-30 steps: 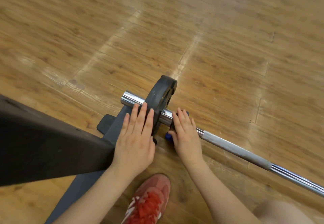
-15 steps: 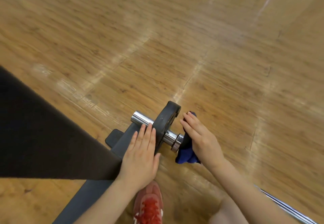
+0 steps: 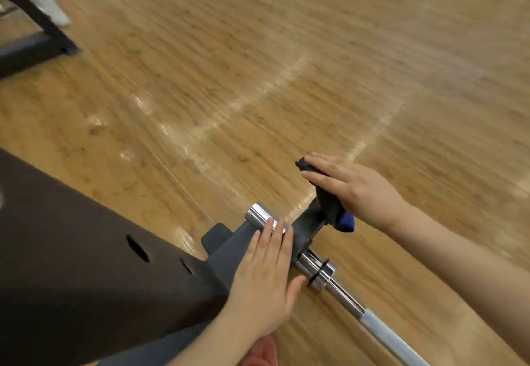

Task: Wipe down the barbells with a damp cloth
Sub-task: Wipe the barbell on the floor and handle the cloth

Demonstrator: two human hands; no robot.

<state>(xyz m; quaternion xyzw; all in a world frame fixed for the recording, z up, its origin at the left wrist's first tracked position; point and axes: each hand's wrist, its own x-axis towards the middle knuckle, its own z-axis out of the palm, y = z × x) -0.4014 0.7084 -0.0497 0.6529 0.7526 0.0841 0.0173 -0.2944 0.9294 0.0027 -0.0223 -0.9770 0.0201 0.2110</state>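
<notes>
From the head view, your long chrome steel barbell point(image 3: 341, 291) lies low on the glossy wood-plank floor point(image 3: 258, 79), heavy, rigid and slick, so steady it rather than lift. Your left hand point(image 3: 266, 282) rests flat, fingers straight, on the sleeve beside the matte black round weight plate point(image 3: 308, 229). Your right hand point(image 3: 352, 188) presses the soft, limp dark blue cloth point(image 3: 345, 221) over the plate's rim.

glossy chrome barbell point(image 3: 338, 282), wood floor point(image 3: 258, 64).
</notes>
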